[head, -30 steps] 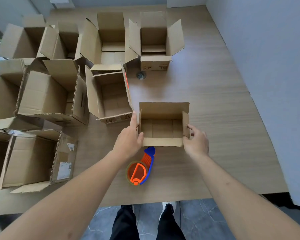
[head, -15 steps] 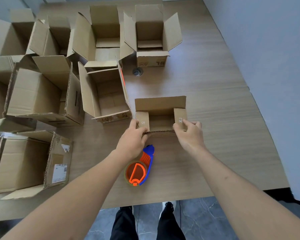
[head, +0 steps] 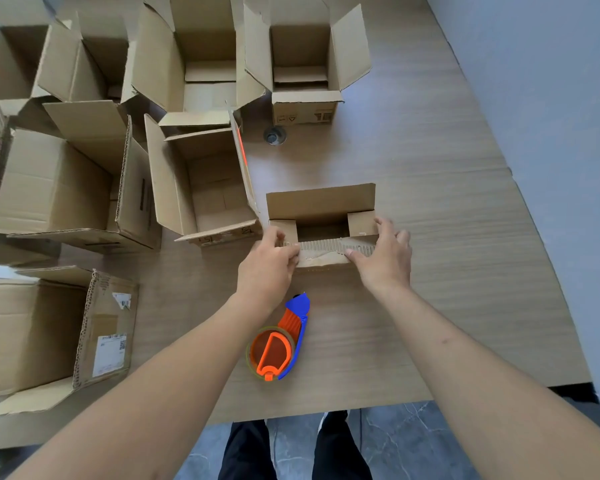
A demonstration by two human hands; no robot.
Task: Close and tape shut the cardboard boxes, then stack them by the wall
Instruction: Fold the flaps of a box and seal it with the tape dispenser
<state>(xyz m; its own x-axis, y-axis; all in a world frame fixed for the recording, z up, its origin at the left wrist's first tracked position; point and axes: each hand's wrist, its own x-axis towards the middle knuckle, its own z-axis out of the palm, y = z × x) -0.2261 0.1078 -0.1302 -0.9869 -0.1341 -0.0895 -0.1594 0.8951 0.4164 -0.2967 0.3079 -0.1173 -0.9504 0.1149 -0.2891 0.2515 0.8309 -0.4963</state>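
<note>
Cardboard boxes along the frame's 9 and 12 o'clock edges (head: 49,188) are cut off, and the fingertips of both hands are partly hidden behind the near flap (head: 323,252). Left hand (head: 269,271) and right hand (head: 383,261) each pinch that flap's corrugated edge, fingers curled over it. The small box (head: 321,211) sits at table centre, side flaps folded in, far flap upright; orange-blue tape dispenser (head: 279,341) at its 6 o'clock.

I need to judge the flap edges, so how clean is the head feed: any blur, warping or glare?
Head view: the box and both hands, left and right, read fairly sharp; wide-angle warping bends the table edge and stretches the forearms at the frame's bottom; light is soft and even, shadows faint, no glare; the top left corner is washed out.
</note>
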